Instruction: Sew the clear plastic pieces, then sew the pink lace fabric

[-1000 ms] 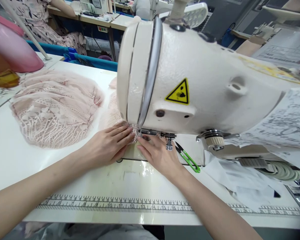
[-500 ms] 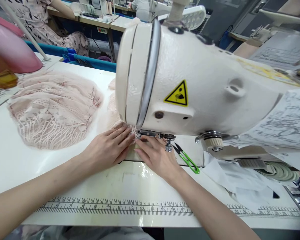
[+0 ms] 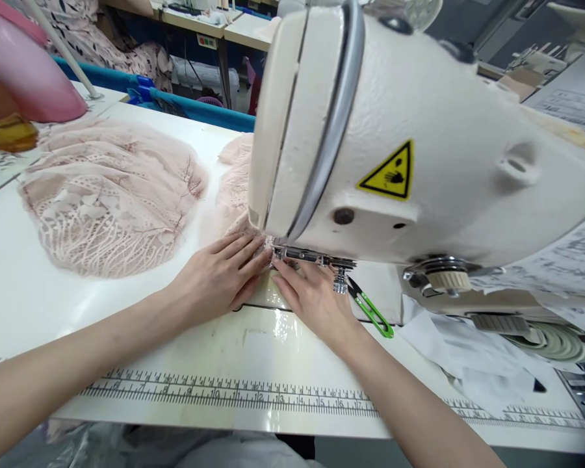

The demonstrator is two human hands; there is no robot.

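Note:
Pale pink lace fabric [image 3: 234, 185] runs under the head of a white sewing machine [image 3: 448, 110], partly hidden behind it. My left hand [image 3: 219, 276] lies flat on the lace, left of the presser foot [image 3: 277, 253], fingers stretched out and close together. On the other side, my right hand [image 3: 319, 299] rests low beside the foot, thumb and forefinger apart with their tips at the fabric's edge. Its other fingers are partly covered by the metal attachment [image 3: 338, 270]. Green thread snips [image 3: 370, 307] lie just right of my right hand.
A larger heap of pink lace [image 3: 112, 201] lies on the left of the white table. A printed ruler [image 3: 238, 395] follows the front edge. White scraps [image 3: 458, 344] and a coiled pale green band [image 3: 560, 341] are at right. A person in patterned clothing [image 3: 141, 62] sits beyond.
The camera view has shifted, so the machine head looks larger and farther right. Both hands stay beside the presser foot on the lace, with little visible change in their pose.

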